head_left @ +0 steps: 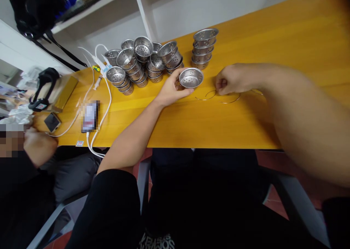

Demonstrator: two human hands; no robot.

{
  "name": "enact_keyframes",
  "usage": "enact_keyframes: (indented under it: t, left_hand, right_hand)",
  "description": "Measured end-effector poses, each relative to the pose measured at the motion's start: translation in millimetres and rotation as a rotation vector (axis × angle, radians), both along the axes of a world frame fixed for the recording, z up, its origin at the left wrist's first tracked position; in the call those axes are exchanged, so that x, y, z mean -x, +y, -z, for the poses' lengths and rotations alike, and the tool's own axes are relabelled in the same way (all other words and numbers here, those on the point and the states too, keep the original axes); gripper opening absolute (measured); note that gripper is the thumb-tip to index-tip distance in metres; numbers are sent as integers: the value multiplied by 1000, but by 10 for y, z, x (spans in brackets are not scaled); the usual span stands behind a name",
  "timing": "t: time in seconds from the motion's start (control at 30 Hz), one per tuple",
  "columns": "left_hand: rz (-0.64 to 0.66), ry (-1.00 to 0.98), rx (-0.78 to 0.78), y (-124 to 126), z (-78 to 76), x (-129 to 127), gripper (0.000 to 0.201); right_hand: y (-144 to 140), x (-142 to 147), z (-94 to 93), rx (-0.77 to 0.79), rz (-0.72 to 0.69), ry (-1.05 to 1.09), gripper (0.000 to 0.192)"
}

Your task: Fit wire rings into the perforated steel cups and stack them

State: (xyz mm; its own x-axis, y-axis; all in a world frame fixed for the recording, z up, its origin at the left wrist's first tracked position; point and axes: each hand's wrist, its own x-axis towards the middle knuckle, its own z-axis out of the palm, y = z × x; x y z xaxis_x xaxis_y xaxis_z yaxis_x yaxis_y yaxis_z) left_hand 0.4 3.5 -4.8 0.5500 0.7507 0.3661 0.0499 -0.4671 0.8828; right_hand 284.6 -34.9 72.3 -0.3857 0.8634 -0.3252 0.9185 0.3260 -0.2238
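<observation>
My left hand is closed round the side of a perforated metal cup, holding it with its mouth facing up. To the right, my right hand is closed with fingertips pinched down at a thin curved wire near the tabletop. Its fingers partly hide the wire. Behind my left hand stand several stacks of the same perforated cups, crowded together, some tilted. A separate neat stack of cups rises behind the gap between my hands.
A phone with white cables lies left on the yellow table. Beyond it are a syringe, a small black box and a cardboard box. Another person's arm rests at the far left.
</observation>
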Motion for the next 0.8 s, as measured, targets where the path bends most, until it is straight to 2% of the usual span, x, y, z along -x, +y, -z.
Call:
enact_keyframes:
  t: [0.13, 0.27, 0.4, 0.53, 0.67, 0.8]
  left_hand:
    - [-11, -11, 33, -24, -31, -12, 101]
    - [-13, -33, 68, -87, -115, -29, 105]
    - [-84, 15, -3, -121, -187, -17, 102]
    - [-200, 53, -93, -130, -212, 5, 101]
    - [-170, 57, -71, -141, -218, 11, 102]
    - [-133, 66, -111, -121, -200, 8, 102]
  right_hand:
    - [-93, 164, -77, -42, 8, -139, 8]
    - [-65, 163, -4, -64, -40, -191, 22]
    - [-25, 101, 100, -107, -27, -152, 25]
    - [-61, 136, 73, -96, -29, -209, 19]
    - [-78, 146, 16, -165, -42, -90, 15]
    - [-43, 84, 42, -175, 36, 149, 14]
